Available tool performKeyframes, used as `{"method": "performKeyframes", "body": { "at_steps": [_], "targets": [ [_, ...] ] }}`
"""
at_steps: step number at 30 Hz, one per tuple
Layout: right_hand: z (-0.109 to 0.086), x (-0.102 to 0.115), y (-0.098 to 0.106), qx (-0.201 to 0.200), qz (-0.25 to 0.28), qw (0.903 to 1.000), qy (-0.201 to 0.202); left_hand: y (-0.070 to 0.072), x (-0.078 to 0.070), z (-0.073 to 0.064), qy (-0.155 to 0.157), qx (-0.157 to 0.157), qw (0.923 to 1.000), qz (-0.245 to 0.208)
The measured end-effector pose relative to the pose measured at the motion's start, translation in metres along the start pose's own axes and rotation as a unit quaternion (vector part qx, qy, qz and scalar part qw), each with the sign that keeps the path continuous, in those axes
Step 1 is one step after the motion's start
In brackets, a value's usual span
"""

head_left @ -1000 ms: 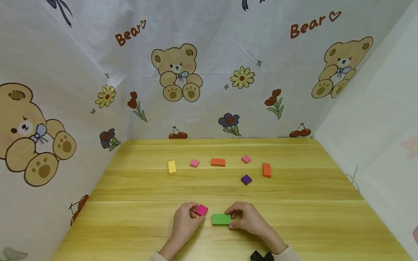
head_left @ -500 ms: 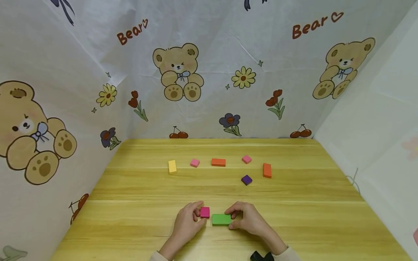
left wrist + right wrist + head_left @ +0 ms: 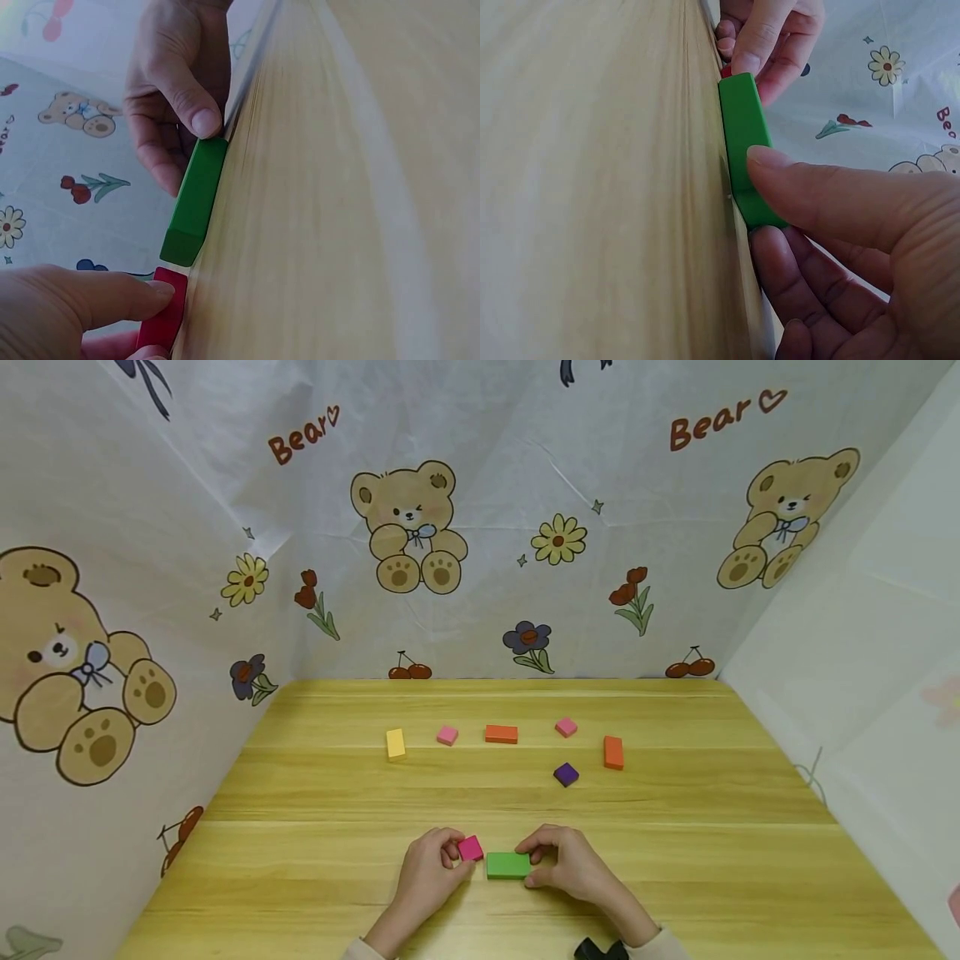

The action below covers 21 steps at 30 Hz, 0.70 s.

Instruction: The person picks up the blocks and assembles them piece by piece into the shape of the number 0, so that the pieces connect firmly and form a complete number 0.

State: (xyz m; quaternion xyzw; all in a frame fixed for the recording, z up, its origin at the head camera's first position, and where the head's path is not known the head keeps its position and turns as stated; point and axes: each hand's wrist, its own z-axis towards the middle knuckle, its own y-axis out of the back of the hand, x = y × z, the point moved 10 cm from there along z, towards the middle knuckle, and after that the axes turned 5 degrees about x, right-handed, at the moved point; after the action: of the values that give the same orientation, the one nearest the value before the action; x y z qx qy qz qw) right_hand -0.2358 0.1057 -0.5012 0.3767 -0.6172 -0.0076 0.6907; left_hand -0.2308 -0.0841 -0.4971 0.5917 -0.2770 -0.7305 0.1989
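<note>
My left hand (image 3: 429, 868) pinches a small magenta square block (image 3: 470, 849) between thumb and fingers, low at the tabletop. The block sits turned at an angle, just left of a green rectangular block (image 3: 508, 865), with a narrow gap in the head view. My right hand (image 3: 568, 862) grips the right end of the green block, thumb on the near side and fingers on the far side. In the left wrist view the thumb presses the magenta block (image 3: 163, 315). The right wrist view has the green block (image 3: 742, 135) lying flat, mostly hiding the magenta one.
Across the back of the wooden table (image 3: 315, 793) lie a yellow block (image 3: 395, 745), a pink block (image 3: 447, 736), an orange block (image 3: 501, 734), another pink block (image 3: 566, 727), a second orange block (image 3: 613, 752) and a purple block (image 3: 566, 774). A black object (image 3: 600, 949) is near my right wrist.
The magenta block has shifted slightly right toward the green one. It was turned square half a second ago and is angled again now. My right hand and the green block have stayed put.
</note>
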Motion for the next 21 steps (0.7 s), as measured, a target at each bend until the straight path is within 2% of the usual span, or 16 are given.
{"method": "performKeyframes", "body": {
  "at_steps": [21],
  "targets": [
    [-0.0006, 0.0024, -0.0004, 0.0, 0.002, 1.0, 0.006, -0.0009, -0.0011, -0.0008, 0.003, 0.0, 1.0, 0.006]
  ]
}}
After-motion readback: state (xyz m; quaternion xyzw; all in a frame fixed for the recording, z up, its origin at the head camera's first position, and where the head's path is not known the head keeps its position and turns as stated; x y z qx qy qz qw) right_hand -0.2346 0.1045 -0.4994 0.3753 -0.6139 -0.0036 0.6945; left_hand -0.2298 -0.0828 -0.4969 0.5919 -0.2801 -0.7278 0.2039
